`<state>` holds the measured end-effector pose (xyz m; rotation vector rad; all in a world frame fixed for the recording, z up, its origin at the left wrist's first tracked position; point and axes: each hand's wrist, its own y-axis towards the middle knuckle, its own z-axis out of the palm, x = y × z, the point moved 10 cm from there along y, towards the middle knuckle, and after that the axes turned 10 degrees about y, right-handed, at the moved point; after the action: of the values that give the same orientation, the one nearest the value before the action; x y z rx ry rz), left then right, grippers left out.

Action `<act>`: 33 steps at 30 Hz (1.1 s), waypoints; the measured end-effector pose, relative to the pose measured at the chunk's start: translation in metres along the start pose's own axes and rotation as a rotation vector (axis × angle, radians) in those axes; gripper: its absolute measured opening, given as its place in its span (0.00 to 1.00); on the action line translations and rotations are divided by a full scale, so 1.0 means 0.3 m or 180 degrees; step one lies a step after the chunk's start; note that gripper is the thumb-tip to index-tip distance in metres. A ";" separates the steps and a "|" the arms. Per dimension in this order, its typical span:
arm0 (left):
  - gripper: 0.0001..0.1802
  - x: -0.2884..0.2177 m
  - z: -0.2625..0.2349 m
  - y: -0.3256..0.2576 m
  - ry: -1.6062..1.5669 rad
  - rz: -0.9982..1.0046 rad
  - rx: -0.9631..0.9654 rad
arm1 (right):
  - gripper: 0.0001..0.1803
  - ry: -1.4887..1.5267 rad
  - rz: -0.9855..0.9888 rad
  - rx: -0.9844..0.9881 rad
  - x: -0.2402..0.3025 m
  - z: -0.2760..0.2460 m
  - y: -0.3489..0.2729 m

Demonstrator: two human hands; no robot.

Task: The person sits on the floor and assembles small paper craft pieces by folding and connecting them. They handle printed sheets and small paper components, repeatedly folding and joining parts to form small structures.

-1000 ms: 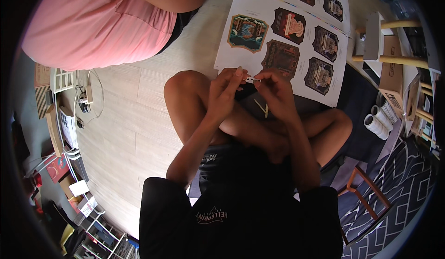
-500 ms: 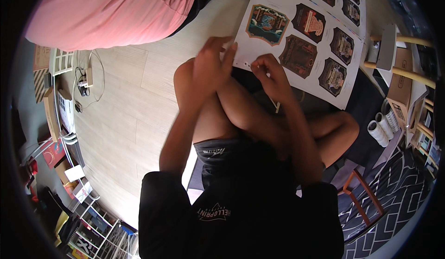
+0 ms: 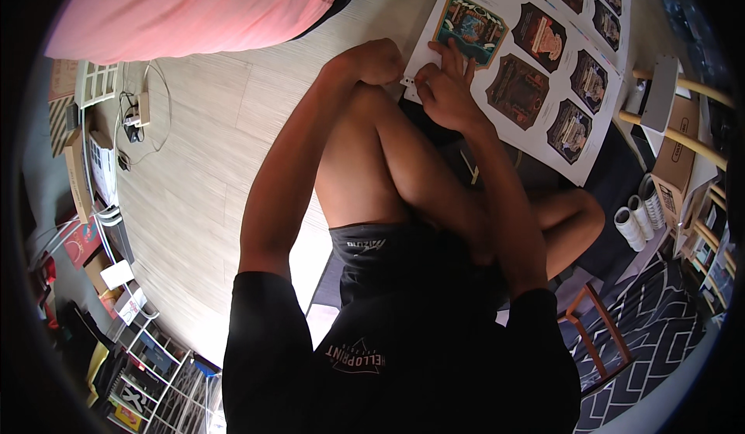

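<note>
A large white sheet (image 3: 535, 143) printed with several ornate badge-shaped labels lies in front of me, beyond my crossed legs. My left hand (image 3: 379, 61) is closed, fingers curled, at the sheet's near left corner; what it grips, if anything, is hidden. Just to its right, my right hand (image 3: 452, 92) lies over the same corner. Its thumb and index finger are pinched together by the sheet's edge, while the other fingers spread across the paper towards a green and gold label (image 3: 475, 26). Whatever sits in that pinch is too small to make out.
Another person in a pink top (image 3: 202, 7) is close at the upper left. Cables and a power strip (image 3: 137, 116) lie on the floor at left, near a wire rack (image 3: 159, 372). To the right are white rolls (image 3: 635, 224), a cardboard box (image 3: 675, 143) and a wooden frame (image 3: 609, 333).
My left hand has curled its fingers and shifted right towards the sheet's corner. The right hand has moved up onto the paper, its outer fingers spreading. The view has shifted slightly.
</note>
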<state>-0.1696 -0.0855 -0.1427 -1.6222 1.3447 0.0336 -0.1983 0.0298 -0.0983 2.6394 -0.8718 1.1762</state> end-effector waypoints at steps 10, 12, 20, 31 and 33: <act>0.13 0.004 -0.005 0.005 0.0080 -0.0237 -0.0063 | 0.07 0.0050 -0.0076 -0.0100 0.017 -0.007 -0.003; 0.12 0.008 -0.003 0.011 0.0098 -0.0240 -0.0067 | 0.07 0.0015 -0.0083 -0.0118 0.016 -0.005 -0.003; 0.08 -0.006 -0.013 -0.001 0.0207 -0.0330 -0.0123 | 0.07 -0.0036 -0.0112 -0.0152 0.019 -0.004 -0.006; 0.08 -0.029 -0.020 -0.009 0.0380 -0.0360 -0.0143 | 0.07 -0.0093 -0.0168 -0.0219 0.016 0.003 -0.008; 0.08 -0.030 -0.021 -0.010 0.0391 -0.0372 -0.0166 | 0.07 -0.0120 -0.0162 -0.0182 0.008 0.003 -0.009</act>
<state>-0.1742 -0.0835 -0.1324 -1.7685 1.3485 -0.1036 -0.1949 0.0308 -0.0968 2.6298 -0.8265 1.0768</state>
